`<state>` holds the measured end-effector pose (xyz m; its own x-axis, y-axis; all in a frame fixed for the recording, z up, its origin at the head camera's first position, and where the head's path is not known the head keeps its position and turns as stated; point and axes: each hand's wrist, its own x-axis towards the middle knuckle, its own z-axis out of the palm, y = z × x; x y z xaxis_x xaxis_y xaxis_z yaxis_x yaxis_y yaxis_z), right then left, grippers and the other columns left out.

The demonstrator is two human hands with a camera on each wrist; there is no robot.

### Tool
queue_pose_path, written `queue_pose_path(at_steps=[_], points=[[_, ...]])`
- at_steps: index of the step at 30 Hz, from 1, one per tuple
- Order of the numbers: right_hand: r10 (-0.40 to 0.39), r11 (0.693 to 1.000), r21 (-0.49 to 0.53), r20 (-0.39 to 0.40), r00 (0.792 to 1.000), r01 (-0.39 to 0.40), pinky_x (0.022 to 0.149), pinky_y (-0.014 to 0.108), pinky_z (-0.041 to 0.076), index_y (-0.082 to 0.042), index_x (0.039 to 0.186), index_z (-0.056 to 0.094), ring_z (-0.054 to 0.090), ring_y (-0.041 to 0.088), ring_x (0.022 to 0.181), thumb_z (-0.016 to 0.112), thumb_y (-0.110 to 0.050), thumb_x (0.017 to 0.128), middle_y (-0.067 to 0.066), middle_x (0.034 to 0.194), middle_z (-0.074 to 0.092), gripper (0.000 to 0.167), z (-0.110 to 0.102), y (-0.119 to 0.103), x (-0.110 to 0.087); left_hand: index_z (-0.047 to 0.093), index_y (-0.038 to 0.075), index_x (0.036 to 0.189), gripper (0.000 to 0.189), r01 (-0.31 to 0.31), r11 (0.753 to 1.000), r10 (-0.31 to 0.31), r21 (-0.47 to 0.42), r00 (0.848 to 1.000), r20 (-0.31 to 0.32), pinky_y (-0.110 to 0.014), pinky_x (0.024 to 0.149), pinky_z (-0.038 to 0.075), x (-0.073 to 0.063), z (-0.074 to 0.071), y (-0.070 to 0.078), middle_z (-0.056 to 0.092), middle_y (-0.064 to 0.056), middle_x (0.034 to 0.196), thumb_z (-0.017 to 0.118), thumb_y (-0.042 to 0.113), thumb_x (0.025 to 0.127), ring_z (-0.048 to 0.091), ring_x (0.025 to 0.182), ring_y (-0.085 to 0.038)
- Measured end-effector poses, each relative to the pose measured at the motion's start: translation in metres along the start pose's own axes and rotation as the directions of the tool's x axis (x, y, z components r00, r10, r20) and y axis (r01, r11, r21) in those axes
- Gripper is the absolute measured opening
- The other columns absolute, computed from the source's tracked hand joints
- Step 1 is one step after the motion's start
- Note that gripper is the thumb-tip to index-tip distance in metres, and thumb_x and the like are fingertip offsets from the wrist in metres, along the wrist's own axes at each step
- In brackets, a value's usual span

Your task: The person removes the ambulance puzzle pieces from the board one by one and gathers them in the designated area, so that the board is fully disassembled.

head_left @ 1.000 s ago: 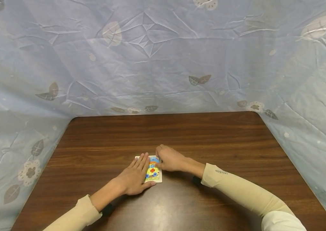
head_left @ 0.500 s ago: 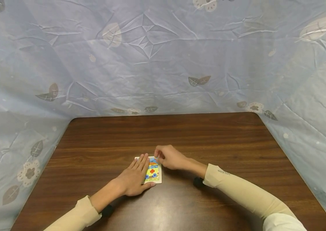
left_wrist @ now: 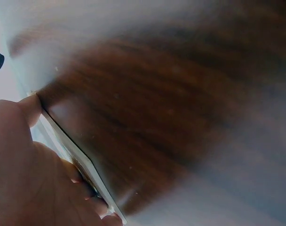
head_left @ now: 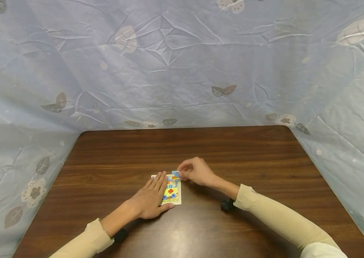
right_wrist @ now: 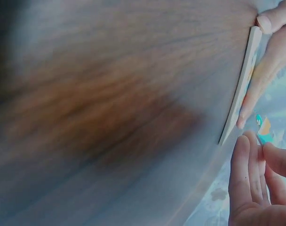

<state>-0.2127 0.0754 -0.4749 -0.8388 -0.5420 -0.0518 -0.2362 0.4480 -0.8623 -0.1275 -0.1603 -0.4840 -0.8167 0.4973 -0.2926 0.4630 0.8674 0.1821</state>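
A small jigsaw puzzle [head_left: 171,196] with a yellow ambulance and red cross lies in its pale frame on the table. Across its left part rests my left hand [head_left: 147,200], fingers straight and thumb along the near edge. My right hand [head_left: 198,173] pinches a blue and orange puzzle piece [head_left: 175,173] between thumb and fingers, at the board's far right corner. In the right wrist view the piece [right_wrist: 265,128] stands clear of the board [right_wrist: 240,89]. The left wrist view shows the frame's pale edge [left_wrist: 76,151] under my left hand [left_wrist: 35,183].
The brown wooden table [head_left: 120,154] has rounded far corners. Pale blue cloth [head_left: 182,86] with leaf and flower prints hangs behind it and on both sides. A dark wrist device [head_left: 227,205] shows beneath the right forearm.
My right hand has lifted the puzzle piece out of the board's far right corner and drawn back slightly to the right. The left hand has stayed on the puzzle.
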Motion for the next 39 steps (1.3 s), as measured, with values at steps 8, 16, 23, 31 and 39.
queue_pose_path(at_steps=[8, 16, 23, 31, 39], points=[[-0.020, 0.998, 0.062, -0.019, 1.000, 0.021, 0.076, 0.043, 0.068, -0.001, 0.111, 0.079, 0.081, 0.028, 0.086, 0.074, -0.008, 0.098, 0.017, 0.101, 0.080, 0.015, -0.030, 0.009, -0.013, 0.012, 0.000, 0.168, 0.099, -0.006, 1.000, 0.006, 0.002, 1.000, 0.003, -0.054, 0.136, 0.015, 0.001, -0.001, 0.001, 0.001, -0.021, 0.177, 0.039, 0.071, 0.105, 0.004, 0.167, -0.035], [0.035, 0.991, 0.129, -0.068, 0.997, -0.026, 0.081, 0.049, 0.067, 0.002, 0.109, 0.077, 0.079, 0.040, 0.090, 0.076, -0.004, 0.095, 0.020, 0.098, 0.080, 0.016, -0.078, 0.025, -0.037, 0.010, 0.001, 0.168, 0.099, -0.003, 1.000, 0.003, 0.010, 1.000, 0.023, -0.053, 0.136, 0.013, 0.000, 0.000, 0.000, -0.001, -0.019, 0.178, 0.037, 0.072, 0.104, 0.002, 0.167, -0.035], [0.073, 0.995, 0.079, -0.142, 0.987, -0.063, 0.083, 0.050, 0.066, 0.003, 0.111, 0.078, 0.078, 0.044, 0.094, 0.076, -0.006, 0.096, 0.024, 0.108, 0.078, 0.018, -0.122, 0.044, -0.059, 0.011, 0.000, 0.168, 0.099, -0.011, 1.000, 0.011, 0.016, 1.000, 0.008, -0.054, 0.136, 0.014, 0.001, -0.002, 0.000, 0.000, -0.021, 0.178, 0.037, 0.071, 0.105, 0.003, 0.167, -0.036], [0.170, 0.985, 0.050, -0.202, 0.964, -0.164, 0.080, 0.040, 0.067, 0.008, 0.119, 0.074, 0.080, 0.027, 0.090, 0.072, -0.006, 0.098, 0.029, 0.114, 0.076, 0.025, -0.161, 0.077, -0.094, 0.012, -0.001, 0.168, 0.099, -0.009, 1.000, 0.009, 0.013, 1.000, 0.021, -0.054, 0.136, 0.015, 0.001, -0.005, 0.002, 0.000, -0.022, 0.177, 0.037, 0.071, 0.105, 0.004, 0.167, -0.036], [0.254, 0.967, 0.078, -0.217, 0.942, -0.243, 0.081, 0.038, 0.067, 0.011, 0.124, 0.070, 0.080, 0.027, 0.090, 0.071, -0.007, 0.100, 0.029, 0.115, 0.076, 0.030, -0.190, 0.102, -0.111, 0.011, 0.000, 0.168, 0.098, -0.002, 1.000, 0.002, -0.002, 0.999, 0.032, -0.054, 0.136, 0.014, 0.001, -0.008, 0.004, -0.001, -0.022, 0.177, 0.038, 0.070, 0.105, 0.003, 0.167, -0.036]])
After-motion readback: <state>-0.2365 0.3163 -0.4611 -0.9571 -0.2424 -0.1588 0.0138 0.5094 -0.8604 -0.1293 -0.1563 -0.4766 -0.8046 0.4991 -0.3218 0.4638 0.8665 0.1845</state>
